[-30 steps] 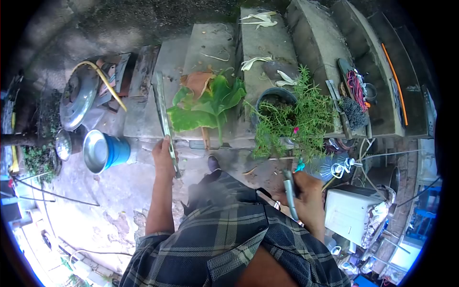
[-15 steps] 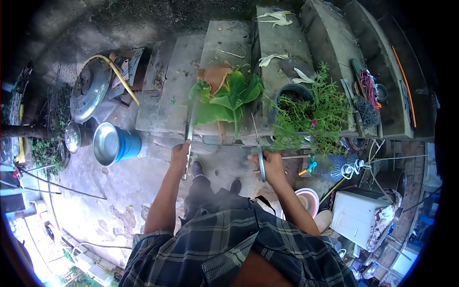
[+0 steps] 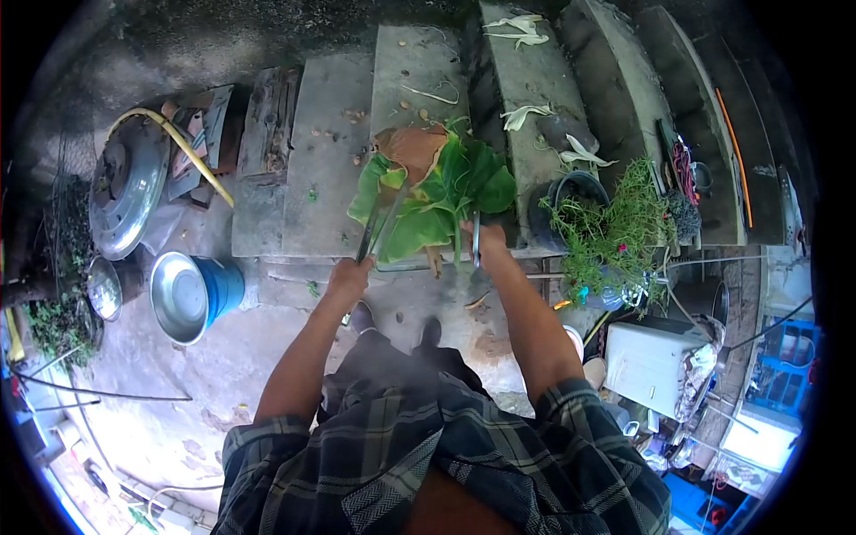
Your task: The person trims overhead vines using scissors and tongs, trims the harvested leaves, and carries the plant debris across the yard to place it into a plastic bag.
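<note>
Weathered concrete steps [image 3: 327,152] rise toward the right, and on the lower ones lie broad green leaves [image 3: 421,230], glossy, veined and yellowing in patches, with a crumpled brown leaf [image 3: 410,153] along their far side. Closed around a long narrow strip [image 3: 366,239], the left hand [image 3: 349,278] angles it over the foliage. The right hand [image 3: 489,242] grips a slim grey tool [image 3: 476,237] beside the stalks; whether it also touches one, I cannot tell.
</note>
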### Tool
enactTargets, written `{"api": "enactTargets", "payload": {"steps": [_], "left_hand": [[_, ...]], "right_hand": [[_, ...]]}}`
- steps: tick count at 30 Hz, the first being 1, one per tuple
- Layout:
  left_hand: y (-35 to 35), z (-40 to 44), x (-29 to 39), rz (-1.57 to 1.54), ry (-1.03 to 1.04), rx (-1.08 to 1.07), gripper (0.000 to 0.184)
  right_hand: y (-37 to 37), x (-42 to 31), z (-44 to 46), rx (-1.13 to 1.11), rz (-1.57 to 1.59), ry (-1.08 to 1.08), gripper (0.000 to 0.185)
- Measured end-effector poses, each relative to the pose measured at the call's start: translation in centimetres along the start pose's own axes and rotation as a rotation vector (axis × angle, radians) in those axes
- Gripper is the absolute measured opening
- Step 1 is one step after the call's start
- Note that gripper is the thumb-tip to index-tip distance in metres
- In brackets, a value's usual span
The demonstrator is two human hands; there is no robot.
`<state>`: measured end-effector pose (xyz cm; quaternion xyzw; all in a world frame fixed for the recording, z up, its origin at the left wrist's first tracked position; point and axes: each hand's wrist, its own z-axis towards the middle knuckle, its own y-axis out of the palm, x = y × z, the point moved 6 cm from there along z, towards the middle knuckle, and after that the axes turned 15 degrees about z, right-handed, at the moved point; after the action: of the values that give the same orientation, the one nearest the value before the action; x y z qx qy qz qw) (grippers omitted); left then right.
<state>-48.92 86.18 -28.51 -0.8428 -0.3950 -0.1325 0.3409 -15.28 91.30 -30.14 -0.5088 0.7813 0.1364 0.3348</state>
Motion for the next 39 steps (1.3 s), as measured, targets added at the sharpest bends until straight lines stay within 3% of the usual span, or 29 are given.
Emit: {"api": "enactTargets", "payload": {"steps": [5, 8, 11, 14, 20, 23, 26, 29, 35, 39], "left_hand": [[-0.6, 0.3, 1.0, 0.188, 0.096, 0.121, 0.061], [-0.7, -0.4, 2.2, 0.174, 0.124, 0.082, 0.061], [0.3, 0.3, 2.6, 0.149, 0.108, 0.033, 0.062], [0.4, -0.4, 4.9, 0.216, 0.115, 0.027, 0.061], [1.7, -1.3, 8.2, 0.22, 0.145, 0.044, 0.057], [2.8, -1.3, 8.2, 0.161, 0.175, 0.043, 0.055], [3.2, -1.5, 7.7, 0.068, 0.145, 0.02, 0.052], [3.2, -1.3, 6.8, 0.009, 0.108, 0.005, 0.05], [2.4, -0.7, 7.3, 0.204, 0.095, 0.0, 0.05], [2.2, 0.2, 7.2, 0.352, 0.072, 0.022, 0.05]], "right_hand": [[1.9, 1.7, 5.7, 0.016, -0.289, 0.147, 0.025], [3.1, 2.8, 6.9, -0.032, -0.185, 0.087, 0.027], [3.8, 2.0, 5.2, -0.122, -0.26, -0.116, 0.029], [4.1, 1.8, 6.2, -0.085, -0.545, -0.093, 0.037], [4.6, -1.8, -0.1, -0.209, -0.588, -0.221, 0.036], [4.5, 1.7, 3.2, -0.226, -0.563, -0.529, 0.04], [3.9, 1.6, 0.9, -0.265, -0.671, -0.488, 0.039], [3.0, 0.4, -3.5, -0.401, -0.526, -0.276, 0.039], [-1.9, 1.1, -8.3, -0.187, -0.76, -0.626, 0.046], [0.0, -4.6, -13.1, -0.144, -0.845, -0.66, 0.046]]}}
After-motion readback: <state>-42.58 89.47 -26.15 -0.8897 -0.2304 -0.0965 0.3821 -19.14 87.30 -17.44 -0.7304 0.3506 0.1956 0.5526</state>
